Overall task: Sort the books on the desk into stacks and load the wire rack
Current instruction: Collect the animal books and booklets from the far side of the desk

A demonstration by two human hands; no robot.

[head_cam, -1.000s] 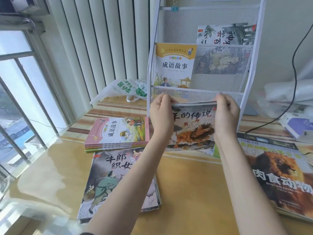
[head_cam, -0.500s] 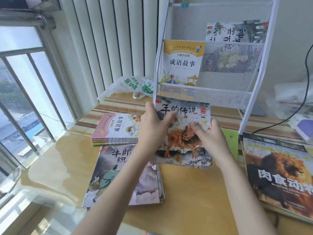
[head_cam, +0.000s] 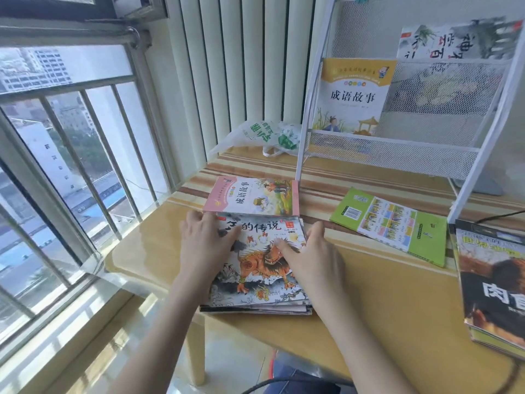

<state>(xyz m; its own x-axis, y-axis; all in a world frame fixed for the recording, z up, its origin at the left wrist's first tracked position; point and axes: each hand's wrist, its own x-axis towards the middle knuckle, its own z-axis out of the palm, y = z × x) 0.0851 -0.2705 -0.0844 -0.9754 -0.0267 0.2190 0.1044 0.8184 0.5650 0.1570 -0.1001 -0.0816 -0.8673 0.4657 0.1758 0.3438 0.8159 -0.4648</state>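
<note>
A picture book with an orange beast on its cover (head_cam: 257, 268) lies on top of a stack of thin books at the desk's near left edge. My left hand (head_cam: 203, 245) rests flat on the book's left side, fingers spread. My right hand (head_cam: 309, 251) presses its right edge, fingers apart. Behind it sits a pink-covered stack (head_cam: 252, 196). The white wire rack (head_cam: 397, 157) stands at the back right, holding a yellow book (head_cam: 355, 95) in its lower tier and an ink-painting book (head_cam: 454, 38) in the upper tier.
A green booklet (head_cam: 392, 224) lies face down right of the stack. A lion-cover book stack (head_cam: 494, 282) fills the right edge. A plastic bag (head_cam: 267, 136) sits by the blinds. Window bars run along the left, past the desk's edge (head_cam: 136, 268). A black cable (head_cam: 500, 214) trails at right.
Both hands carried the beast-cover book from the rack's lower tier down and left onto the near stack, covering the book that was on top. The green booklet is now uncovered.
</note>
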